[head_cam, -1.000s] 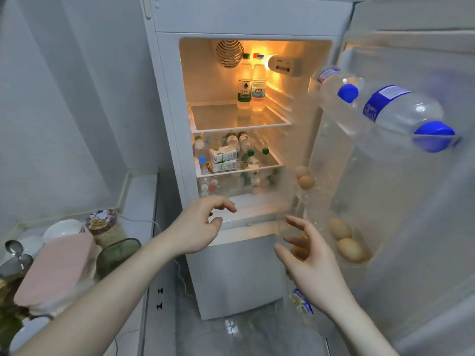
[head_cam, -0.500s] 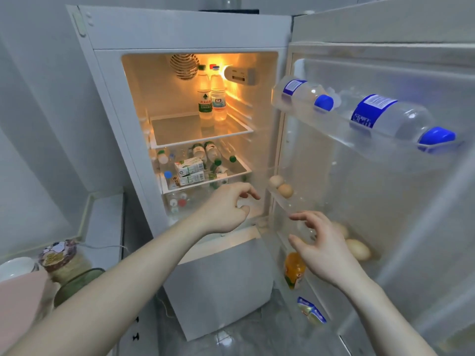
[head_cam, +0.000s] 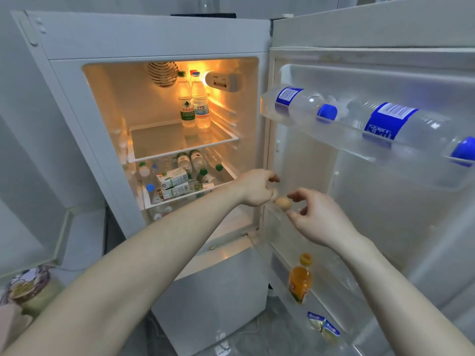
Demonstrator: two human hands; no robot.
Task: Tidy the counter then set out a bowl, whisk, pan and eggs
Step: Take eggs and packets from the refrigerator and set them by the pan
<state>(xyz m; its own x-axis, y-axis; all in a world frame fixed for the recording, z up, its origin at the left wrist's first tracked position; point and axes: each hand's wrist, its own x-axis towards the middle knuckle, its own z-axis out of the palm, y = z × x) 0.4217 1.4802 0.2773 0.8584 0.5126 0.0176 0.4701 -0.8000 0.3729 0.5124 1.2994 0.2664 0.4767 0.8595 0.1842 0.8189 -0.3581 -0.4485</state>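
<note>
Left hand (head_cam: pixel 258 188) grip curled around a pale egg (head_cam: pixel 275 194), right hand (head_cam: pixel 317 219) grip released beside brown egg (head_cam: pixel 283 203) — juice bottle (head_cam: pixel 300 283) below

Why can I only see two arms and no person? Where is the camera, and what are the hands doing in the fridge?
The camera sits on the person's head and looks forward and down, so you see only their arms, as if through their eyes. There is no robot here, just two bare hands.

The fridge door is swung open to the right. Both hands reach to a shelf on the inside of that door. The left hand curls around a pale egg, mostly hidden by the fingers. The right hand is open, with its fingers spread right beside a brown egg on the shelf; it has not closed on it yet.

Above lie two water bottles. Below stands an orange juice bottle. Inside the fridge are more bottles and cartons.
</note>
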